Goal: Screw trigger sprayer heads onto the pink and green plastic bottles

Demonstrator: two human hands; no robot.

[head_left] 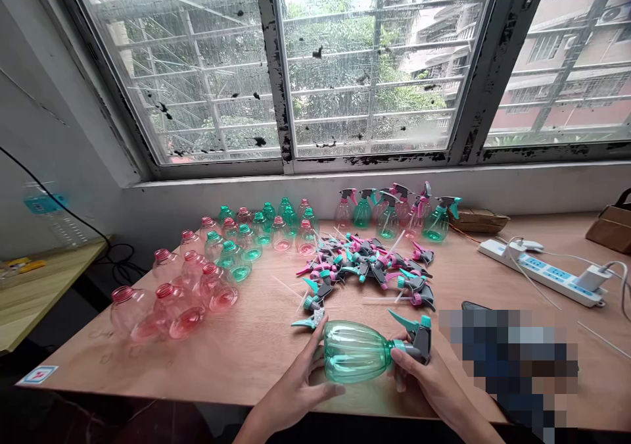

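Note:
A clear green spray bottle (pixel 355 352) lies sideways between my hands above the front of the table. My left hand (pixel 297 385) holds its base end, thumb below and fingers partly hidden behind it. At the neck, my right hand (pixel 428 379) grips the teal collar with the thumb in front. A grey and teal spray head (pixel 420 340) sits on that neck, its teal trigger pointing up. Just beyond the bottle is a heap of loose pink, teal and grey spray heads (pixel 367 260), some with clear tubes.
Several open pink bottles (pixel 173 309) and green bottles (pixel 239 260) stand at the left. Bottles with spray heads (pixel 438 220) line the window wall. At the right are a white power strip (pixel 542 271) with cables, a blurred dark object (pixel 517 345) and a brown box (pixel 478 220).

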